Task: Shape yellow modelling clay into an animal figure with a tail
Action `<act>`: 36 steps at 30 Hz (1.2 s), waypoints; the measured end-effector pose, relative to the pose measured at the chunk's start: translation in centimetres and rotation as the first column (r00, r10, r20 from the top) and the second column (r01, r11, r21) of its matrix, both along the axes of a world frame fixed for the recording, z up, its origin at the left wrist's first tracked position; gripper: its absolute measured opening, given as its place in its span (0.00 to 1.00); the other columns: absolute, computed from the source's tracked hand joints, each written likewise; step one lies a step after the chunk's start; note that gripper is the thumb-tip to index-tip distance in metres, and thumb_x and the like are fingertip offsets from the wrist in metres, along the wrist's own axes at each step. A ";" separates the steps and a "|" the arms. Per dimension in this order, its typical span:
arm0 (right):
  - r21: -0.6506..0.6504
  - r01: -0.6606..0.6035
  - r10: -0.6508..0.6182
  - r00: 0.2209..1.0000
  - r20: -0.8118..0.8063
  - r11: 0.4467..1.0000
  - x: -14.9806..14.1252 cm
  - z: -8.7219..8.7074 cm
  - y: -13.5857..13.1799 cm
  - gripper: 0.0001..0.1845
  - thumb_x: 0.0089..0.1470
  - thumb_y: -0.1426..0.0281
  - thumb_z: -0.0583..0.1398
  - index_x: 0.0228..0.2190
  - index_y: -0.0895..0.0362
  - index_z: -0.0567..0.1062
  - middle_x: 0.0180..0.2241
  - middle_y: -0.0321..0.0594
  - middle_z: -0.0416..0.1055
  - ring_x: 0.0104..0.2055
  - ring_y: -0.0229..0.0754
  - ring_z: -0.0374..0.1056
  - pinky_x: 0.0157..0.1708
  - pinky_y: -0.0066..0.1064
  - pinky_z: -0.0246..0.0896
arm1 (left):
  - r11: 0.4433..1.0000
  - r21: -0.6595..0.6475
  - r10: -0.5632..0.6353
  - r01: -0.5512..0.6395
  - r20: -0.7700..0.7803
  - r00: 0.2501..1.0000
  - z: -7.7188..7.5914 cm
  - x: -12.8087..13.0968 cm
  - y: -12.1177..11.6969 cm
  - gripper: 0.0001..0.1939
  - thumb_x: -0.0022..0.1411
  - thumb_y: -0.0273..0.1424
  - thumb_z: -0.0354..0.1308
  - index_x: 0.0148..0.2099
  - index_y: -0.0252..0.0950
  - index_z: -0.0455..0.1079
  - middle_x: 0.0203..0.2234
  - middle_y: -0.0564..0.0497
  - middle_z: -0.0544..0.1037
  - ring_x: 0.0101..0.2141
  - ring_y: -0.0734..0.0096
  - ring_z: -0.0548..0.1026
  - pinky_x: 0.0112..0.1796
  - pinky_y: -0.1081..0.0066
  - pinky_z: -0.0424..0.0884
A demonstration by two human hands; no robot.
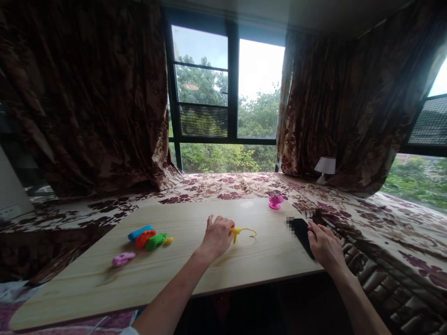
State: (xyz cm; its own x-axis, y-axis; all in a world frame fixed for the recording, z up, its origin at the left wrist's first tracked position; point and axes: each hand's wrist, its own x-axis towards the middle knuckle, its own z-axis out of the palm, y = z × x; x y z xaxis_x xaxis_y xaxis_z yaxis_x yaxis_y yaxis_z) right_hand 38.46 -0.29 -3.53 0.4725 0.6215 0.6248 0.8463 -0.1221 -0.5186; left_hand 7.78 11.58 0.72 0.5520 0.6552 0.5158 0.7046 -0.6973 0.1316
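Note:
Over the middle of the table, my left hand [218, 235] is closed on one end of a small yellow modelling-clay figure [236, 231]. A thin yellow strand curls out from the figure to the right, and part of the figure is hidden by my fingers. At the table's right edge, my right hand [325, 244] has its fingers bent together against the side of a flat black object [302, 236]. What the black object is cannot be made out, and a pixelated patch covers its left corner.
The pale wooden table [174, 279] carries blue [139, 231], orange [145, 239] and green [156, 242] clay lumps, with a pink lump [123, 259] nearer me. A pink mushroom-shaped piece [275, 201] stands at the back right. Beyond are a white lamp [325, 168] and curtains [87, 102].

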 end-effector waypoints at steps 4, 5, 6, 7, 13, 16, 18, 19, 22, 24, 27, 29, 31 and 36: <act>-0.033 -0.022 0.023 0.999 0.033 0.999 -0.2 -0.3 -0.4 0.19 0.49 0.66 0.53 0.41 0.59 0.74 0.35 0.47 0.74 0.45 0.54 0.65 0.47 0.48 0.54 | 1.000 0.020 -0.012 0.012 -0.008 1.000 0.4 0.1 -0.2 0.08 0.54 0.24 0.52 0.34 0.40 0.70 0.31 0.50 0.77 0.40 0.62 0.70 0.53 0.50 0.49; -0.026 -0.034 0.035 0.999 0.039 0.999 -0.9 -0.1 -0.4 0.19 0.50 0.66 0.53 0.42 0.59 0.73 0.37 0.48 0.73 0.46 0.54 0.64 0.48 0.47 0.53 | 1.000 0.026 -0.017 0.017 -0.010 1.000 0.7 0.1 -0.4 0.08 0.54 0.24 0.52 0.34 0.40 0.70 0.31 0.50 0.77 0.40 0.62 0.70 0.53 0.50 0.49; -0.017 -0.052 0.053 0.998 0.044 0.998 -1.8 0.2 -0.5 0.20 0.52 0.66 0.52 0.44 0.60 0.72 0.39 0.49 0.73 0.47 0.53 0.64 0.49 0.46 0.53 | 0.999 0.031 -0.023 0.023 -0.012 1.000 1.0 0.0 -0.7 0.08 0.55 0.24 0.52 0.34 0.40 0.70 0.31 0.50 0.77 0.40 0.62 0.70 0.54 0.50 0.49; -0.011 -0.081 0.081 0.995 0.050 0.997 -3.0 0.6 -0.6 0.19 0.53 0.65 0.52 0.44 0.60 0.72 0.41 0.48 0.72 0.48 0.52 0.63 0.50 0.44 0.53 | 0.999 0.037 -0.029 0.030 -0.012 0.999 1.3 0.0 -1.0 0.08 0.55 0.24 0.52 0.35 0.40 0.70 0.32 0.50 0.77 0.41 0.62 0.69 0.54 0.50 0.48; -0.039 -0.326 0.328 0.944 0.045 0.945 -10.6 3.0 -1.1 0.15 0.57 0.65 0.52 0.42 0.54 0.72 0.35 0.38 0.70 0.35 0.39 0.68 0.37 0.29 0.63 | 0.995 0.079 -0.069 0.066 0.024 0.997 3.3 -1.2 -4.7 0.10 0.58 0.25 0.49 0.38 0.42 0.68 0.34 0.52 0.76 0.42 0.64 0.69 0.56 0.50 0.44; -0.032 -0.395 0.396 0.918 0.000 0.918 -12.6 3.5 -1.3 0.14 0.56 0.67 0.53 0.44 0.55 0.71 0.32 0.37 0.68 0.32 0.39 0.67 0.34 0.29 0.63 | 0.991 0.097 -0.101 0.096 0.047 0.994 3.8 -1.8 -6.3 0.09 0.58 0.25 0.50 0.38 0.41 0.68 0.33 0.52 0.75 0.41 0.64 0.69 0.56 0.50 0.44; -0.027 -0.415 0.414 0.910 -0.025 0.910 -12.8 3.6 -1.3 0.14 0.56 0.67 0.54 0.44 0.54 0.71 0.31 0.36 0.67 0.31 0.38 0.66 0.34 0.29 0.62 | 0.990 0.093 -0.113 0.108 0.051 0.992 3.9 -2.1 -7.0 0.08 0.58 0.25 0.50 0.37 0.41 0.67 0.33 0.53 0.75 0.41 0.65 0.69 0.56 0.50 0.44; -0.024 -0.420 0.419 0.907 -0.038 0.907 -12.7 3.7 -1.3 0.14 0.56 0.67 0.54 0.44 0.54 0.71 0.31 0.36 0.67 0.31 0.38 0.66 0.34 0.29 0.62 | 0.990 0.090 -0.115 0.110 0.052 0.992 3.9 -2.2 -7.2 0.08 0.58 0.25 0.50 0.37 0.41 0.67 0.33 0.53 0.75 0.41 0.65 0.69 0.56 0.50 0.43; -0.003 -0.437 0.435 0.897 -0.080 0.899 -11.9 3.9 -1.3 0.14 0.56 0.67 0.53 0.44 0.54 0.70 0.33 0.37 0.67 0.31 0.38 0.66 0.33 0.28 0.62 | 0.991 0.079 -0.115 0.111 0.057 0.992 3.9 -2.3 -7.4 0.08 0.58 0.25 0.50 0.37 0.42 0.67 0.33 0.54 0.75 0.41 0.65 0.69 0.56 0.49 0.43; 0.001 -0.446 0.444 0.892 -0.084 0.895 -11.7 4.1 -1.4 0.15 0.56 0.67 0.54 0.45 0.53 0.70 0.35 0.37 0.67 0.33 0.38 0.66 0.34 0.28 0.61 | 0.991 0.075 -0.115 0.110 0.060 0.992 3.9 -2.2 -7.4 0.08 0.58 0.25 0.50 0.37 0.42 0.67 0.33 0.54 0.75 0.42 0.65 0.69 0.56 0.49 0.43; -0.023 -0.432 0.431 0.901 -0.042 0.902 -12.2 4.2 -1.8 0.15 0.54 0.68 0.56 0.45 0.53 0.70 0.33 0.37 0.66 0.34 0.40 0.65 0.35 0.30 0.59 | 0.992 0.068 -0.112 0.108 0.058 0.992 4.0 -2.1 -7.5 0.08 0.58 0.25 0.50 0.38 0.42 0.66 0.33 0.54 0.74 0.42 0.65 0.68 0.56 0.49 0.42; -0.032 -0.425 0.424 0.905 -0.024 0.905 -12.8 4.3 -1.9 0.16 0.53 0.67 0.57 0.45 0.52 0.71 0.31 0.37 0.66 0.34 0.41 0.64 0.35 0.31 0.58 | 0.992 0.062 -0.113 0.109 0.054 0.992 4.2 -2.0 -7.6 0.07 0.59 0.26 0.50 0.38 0.42 0.66 0.33 0.55 0.74 0.42 0.66 0.68 0.57 0.50 0.40; -0.005 -0.449 0.448 0.891 -0.073 0.893 -13.2 4.2 -1.7 0.14 0.52 0.66 0.58 0.42 0.53 0.72 0.30 0.37 0.65 0.33 0.42 0.62 0.35 0.32 0.56 | 0.992 0.058 -0.119 0.116 0.055 0.991 4.4 -2.0 -7.8 0.07 0.59 0.26 0.50 0.38 0.42 0.66 0.34 0.55 0.74 0.43 0.66 0.68 0.57 0.51 0.40; 0.223 -0.608 0.605 0.546 -0.579 0.762 -13.6 3.9 -0.6 0.11 0.50 0.61 0.60 0.27 0.57 0.76 0.25 0.37 0.64 0.28 0.39 0.59 0.30 0.29 0.54 | 0.991 0.060 -0.125 0.121 0.068 0.990 4.7 -2.2 -8.0 0.07 0.59 0.26 0.50 0.38 0.43 0.66 0.34 0.56 0.74 0.44 0.68 0.68 0.57 0.52 0.39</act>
